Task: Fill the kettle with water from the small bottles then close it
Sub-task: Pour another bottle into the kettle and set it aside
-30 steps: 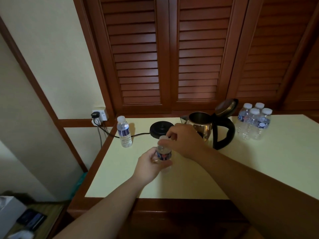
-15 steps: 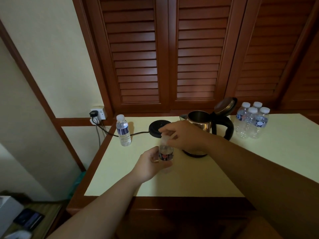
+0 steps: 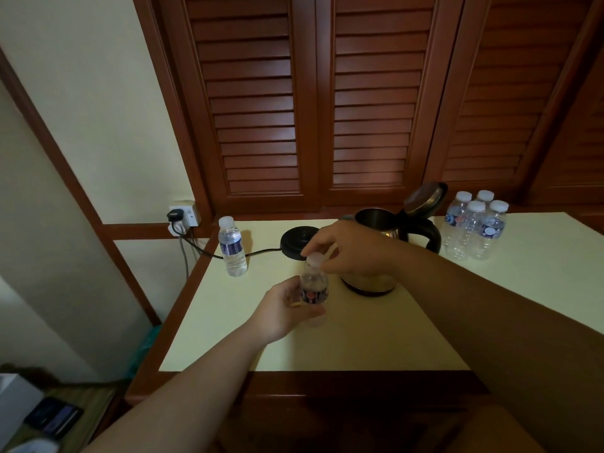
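Observation:
A small clear water bottle (image 3: 314, 289) stands upright on the pale table, gripped around its body by my left hand (image 3: 283, 307). My right hand (image 3: 349, 248) pinches the bottle's white cap (image 3: 315, 258) from above. Just behind my right hand stands the steel kettle (image 3: 376, 246), off its base, with its lid (image 3: 425, 197) tipped open and its black handle to the right; my right hand hides part of its body. Another capped bottle (image 3: 232, 246) stands at the back left, and several capped bottles (image 3: 474, 228) cluster to the right of the kettle.
The black kettle base (image 3: 295, 241) lies behind the held bottle, its cord running left to a wall socket (image 3: 184, 215). The table (image 3: 343, 341) has a wooden front edge. Louvred wooden doors (image 3: 327, 109) rise behind it. A low shelf with dark items (image 3: 54, 418) sits at lower left.
My right hand has shifted slightly on the bottle's cap, turning at the fingers, so the white cap now shows. The left hand keeps its hold on the bottle. The view has tilted a little.

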